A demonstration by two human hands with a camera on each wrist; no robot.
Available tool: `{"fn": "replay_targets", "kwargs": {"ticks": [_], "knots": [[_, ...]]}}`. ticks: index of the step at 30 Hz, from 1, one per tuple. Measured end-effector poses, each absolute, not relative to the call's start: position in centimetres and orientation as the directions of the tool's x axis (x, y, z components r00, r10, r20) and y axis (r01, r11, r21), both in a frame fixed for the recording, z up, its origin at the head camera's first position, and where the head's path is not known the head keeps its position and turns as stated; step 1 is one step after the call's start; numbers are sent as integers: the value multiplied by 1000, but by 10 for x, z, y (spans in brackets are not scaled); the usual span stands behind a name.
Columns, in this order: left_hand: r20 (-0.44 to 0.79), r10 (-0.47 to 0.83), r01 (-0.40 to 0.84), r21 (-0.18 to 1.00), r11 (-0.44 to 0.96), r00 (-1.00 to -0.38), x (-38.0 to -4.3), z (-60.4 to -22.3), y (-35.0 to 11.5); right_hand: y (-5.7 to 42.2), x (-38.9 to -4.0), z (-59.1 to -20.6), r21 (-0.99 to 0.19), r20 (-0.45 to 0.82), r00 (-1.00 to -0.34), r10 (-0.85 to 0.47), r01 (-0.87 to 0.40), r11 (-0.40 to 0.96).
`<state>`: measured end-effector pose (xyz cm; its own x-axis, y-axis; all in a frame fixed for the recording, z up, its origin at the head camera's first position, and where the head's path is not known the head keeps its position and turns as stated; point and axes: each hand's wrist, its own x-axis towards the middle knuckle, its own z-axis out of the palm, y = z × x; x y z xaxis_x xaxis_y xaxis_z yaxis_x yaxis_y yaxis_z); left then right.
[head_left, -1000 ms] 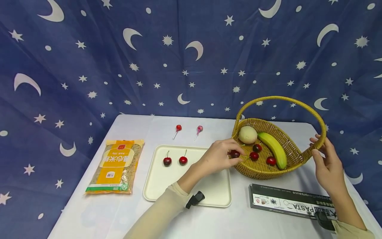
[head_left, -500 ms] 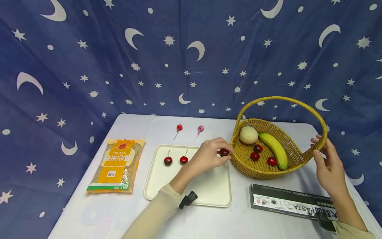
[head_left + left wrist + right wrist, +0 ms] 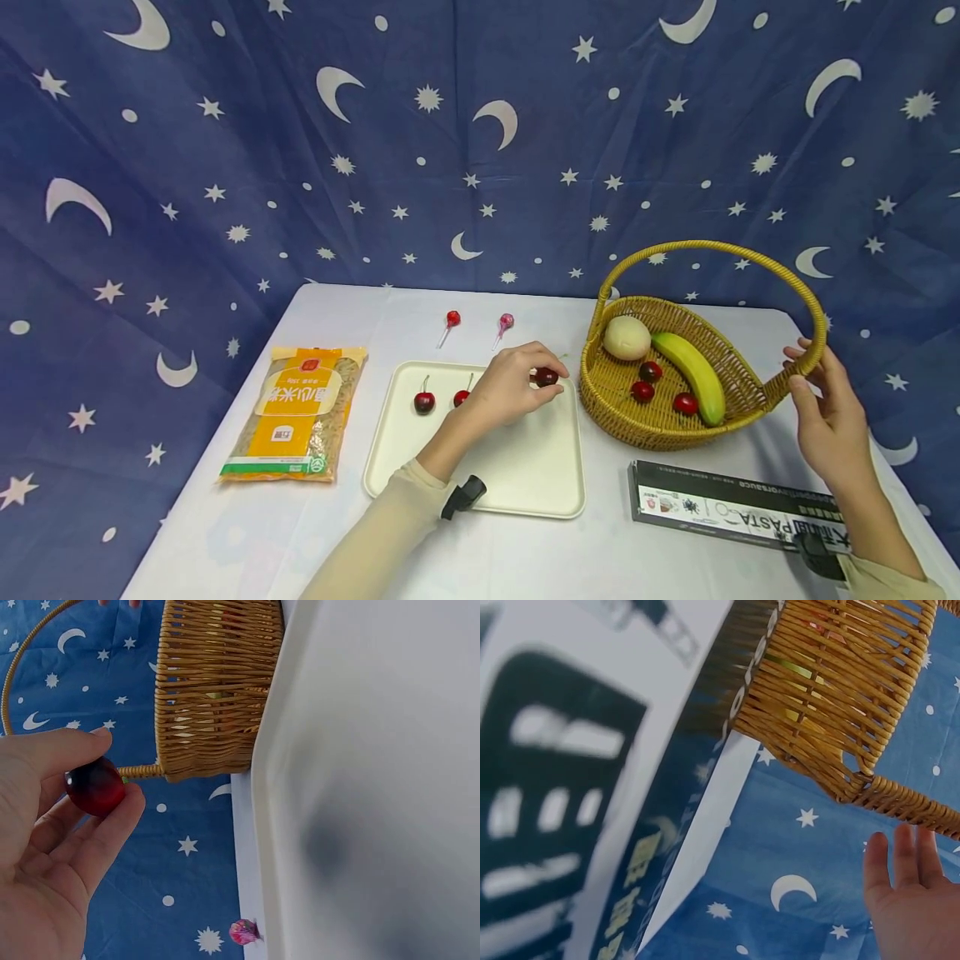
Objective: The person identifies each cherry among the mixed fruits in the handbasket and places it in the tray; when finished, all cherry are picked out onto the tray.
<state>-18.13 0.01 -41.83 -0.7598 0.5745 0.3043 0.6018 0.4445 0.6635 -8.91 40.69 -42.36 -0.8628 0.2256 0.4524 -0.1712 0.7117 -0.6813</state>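
1. Cherry [image 3: 547, 377], in the head view, is pinched between the thumb and fingers of the left hand [image 3: 512, 385], at the far right corner of the tray [image 3: 517, 492] and just beside the basket [image 3: 637, 437]. Its height above the tray is hard to tell. The right hand [image 3: 832, 421] holds the right side of the basket's handle [image 3: 712, 245], thumb on one side, fingers on the other. Two loose cherries [image 3: 424, 403] lie in the tray, one partly hidden by the left hand. The basket bears three more cherries, a banana [image 3: 693, 379] and a pale round fruit [image 3: 627, 338]. Also on the table [image 3: 232, 542] are an orange bag [image 3: 292, 417], two lollipops [image 3: 453, 319] and a pasta box [image 3: 720, 510], before a blue cloth [image 3: 285, 150].
2. Left wrist view: the thumb and fingertips press the dark red cherry from either side; the basket stands behind, next to the tray's edge.
3. Right wrist view: fingers reach up to the handle, their tips at its edge; the thumb is out of sight. The box, blurred, fills the left side.
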Motion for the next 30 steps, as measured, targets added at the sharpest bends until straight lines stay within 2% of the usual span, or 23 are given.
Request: {"fn": "replay_targets", "kwargs": {"ticks": [14,30], "knots": [[249,541,560,625,545,-804,-187,-434,-6,407,-90,-423,-682,446,-866,227,-165,713],[110,514,481,556,677,-851,-187,-450,-8,408,-89,-424,-684,445,-866,229,-163,711]]}}
